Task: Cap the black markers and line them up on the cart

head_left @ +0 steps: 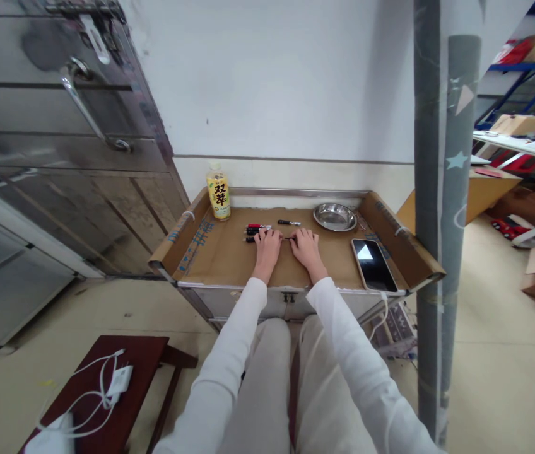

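Resting flat on the desk (229, 258), left hand (267, 244) and right hand (304, 244) are pinching one black marker (289, 238), their grip risking nudging neighbouring markers (255, 229) away.

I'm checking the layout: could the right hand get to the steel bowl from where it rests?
Probably yes: the right hand lies on the cardboard, and the bowl sits just beyond and to its right, with nothing between them.
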### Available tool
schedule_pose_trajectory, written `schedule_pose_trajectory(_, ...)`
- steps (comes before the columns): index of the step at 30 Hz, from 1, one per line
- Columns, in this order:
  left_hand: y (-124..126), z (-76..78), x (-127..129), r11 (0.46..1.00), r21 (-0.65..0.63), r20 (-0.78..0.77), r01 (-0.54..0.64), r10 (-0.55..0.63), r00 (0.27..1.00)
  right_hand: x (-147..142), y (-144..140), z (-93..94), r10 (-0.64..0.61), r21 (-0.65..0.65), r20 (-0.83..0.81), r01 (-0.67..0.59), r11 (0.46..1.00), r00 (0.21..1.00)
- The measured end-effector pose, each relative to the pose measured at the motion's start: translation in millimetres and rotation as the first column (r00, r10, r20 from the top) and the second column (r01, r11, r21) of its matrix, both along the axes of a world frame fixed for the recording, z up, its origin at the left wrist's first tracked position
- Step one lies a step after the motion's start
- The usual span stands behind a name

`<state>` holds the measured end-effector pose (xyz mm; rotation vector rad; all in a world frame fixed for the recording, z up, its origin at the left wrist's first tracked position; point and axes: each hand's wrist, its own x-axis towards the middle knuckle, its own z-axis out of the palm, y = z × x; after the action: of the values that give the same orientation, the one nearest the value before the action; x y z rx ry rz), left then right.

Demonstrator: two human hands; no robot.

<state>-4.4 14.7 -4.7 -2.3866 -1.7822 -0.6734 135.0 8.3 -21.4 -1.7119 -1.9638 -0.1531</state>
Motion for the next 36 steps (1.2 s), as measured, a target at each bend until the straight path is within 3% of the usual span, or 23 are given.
schedule_pose_trajectory(11,-2,7.2,3,0.996,-0.012,0.041,0.088,-0.088,0.995,0,-3,5.8,0.090,-0.024,0.002,-0.090,0.996,0.996)
schedule_pose_trajectory(16,-1,5.3,8,0.993,0.007,0.048,0.114,-0.114,0.992,0,-5,9.2,0.022,0.013,-0.004,-0.022,1.000,1.000)
schedule_pose_trajectory(22,14,-1.6,26,0.996,0.035,0.022,0.079,-0.079,0.997,1,-7,11.5,-0.033,0.147,-0.185,0.061,0.987,0.982)
schedule_pose_trajectory(29,32,0.0,33,0.974,-0.049,-0.038,0.223,-0.225,0.974,1,-12,16.6,0.085,0.175,-0.202,-0.050,0.983,0.976)
schedule_pose_trajectory(36,17,1.5,20,0.961,-0.045,-0.130,0.275,-0.278,0.952,0,-17,14.8,0.196,0.267,-0.251,-0.127,0.955,0.948)
